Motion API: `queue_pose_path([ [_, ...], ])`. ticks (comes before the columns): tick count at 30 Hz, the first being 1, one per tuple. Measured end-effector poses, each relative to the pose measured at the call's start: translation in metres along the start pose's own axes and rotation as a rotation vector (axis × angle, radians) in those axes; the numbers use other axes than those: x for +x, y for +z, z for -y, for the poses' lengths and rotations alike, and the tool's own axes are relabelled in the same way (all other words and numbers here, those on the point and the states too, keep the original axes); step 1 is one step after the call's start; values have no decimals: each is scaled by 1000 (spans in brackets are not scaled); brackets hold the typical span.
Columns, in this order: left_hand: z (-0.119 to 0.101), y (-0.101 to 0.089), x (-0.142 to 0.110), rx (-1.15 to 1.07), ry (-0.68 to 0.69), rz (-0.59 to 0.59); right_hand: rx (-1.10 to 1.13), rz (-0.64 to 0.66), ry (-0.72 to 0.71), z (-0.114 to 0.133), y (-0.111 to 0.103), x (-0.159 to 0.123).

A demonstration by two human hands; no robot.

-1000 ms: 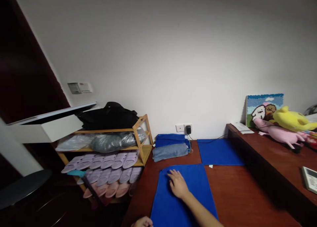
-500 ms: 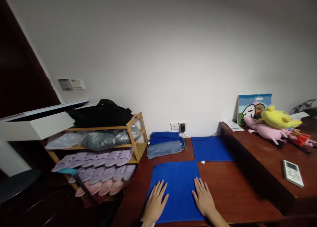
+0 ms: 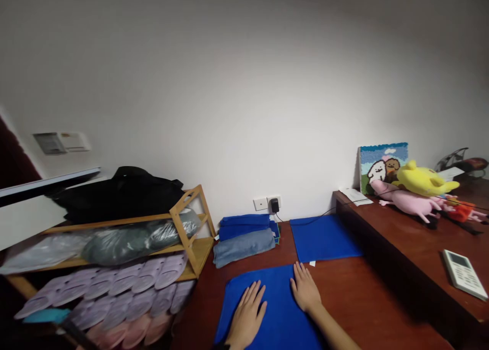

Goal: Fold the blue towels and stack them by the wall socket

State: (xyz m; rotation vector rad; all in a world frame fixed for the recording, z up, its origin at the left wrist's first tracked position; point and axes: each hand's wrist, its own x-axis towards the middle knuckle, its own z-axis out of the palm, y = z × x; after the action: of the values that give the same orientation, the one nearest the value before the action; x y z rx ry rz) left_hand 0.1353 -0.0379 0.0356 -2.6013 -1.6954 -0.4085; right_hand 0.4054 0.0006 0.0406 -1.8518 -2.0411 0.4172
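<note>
A blue towel [image 3: 277,319] lies flat on the dark red-brown table [image 3: 359,299] in front of me. My left hand [image 3: 247,314] rests palm down on its left part, fingers stretched out. My right hand [image 3: 304,290] lies flat on the towel's far right corner, fingers spread and pointing away from me. Neither hand holds anything. A second blue towel [image 3: 323,237] lies flat just beyond, near the wall.
Folded blue and grey towels [image 3: 244,239] are stacked by the wall socket [image 3: 267,204]. A wooden rack [image 3: 191,238] with several lilac and pink slippers and a black bag [image 3: 118,192] stands left. A raised shelf at the right carries plush toys [image 3: 416,189] and a white remote [image 3: 464,273].
The view has swung left and closer. My right hand slid forward to the towel's far right corner; my left hand stays flat on the towel. One second ago only my right hand lay on it.
</note>
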Motion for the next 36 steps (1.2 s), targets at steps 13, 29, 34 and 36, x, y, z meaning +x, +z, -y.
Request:
queue_pose_path([
  [13,76,-13,34,42,-410,170,-57,36,14,-7,9,3],
  [29,-36,6,67,-62,-43,107,-51,48,-7,-13,1,-8],
  [34,-34,16,61,-9,-219,124,-68,70,-2,-12,-1,-8],
  [36,-1,13,51,35,-325,111,-68,72,2,-12,-2,-9],
])
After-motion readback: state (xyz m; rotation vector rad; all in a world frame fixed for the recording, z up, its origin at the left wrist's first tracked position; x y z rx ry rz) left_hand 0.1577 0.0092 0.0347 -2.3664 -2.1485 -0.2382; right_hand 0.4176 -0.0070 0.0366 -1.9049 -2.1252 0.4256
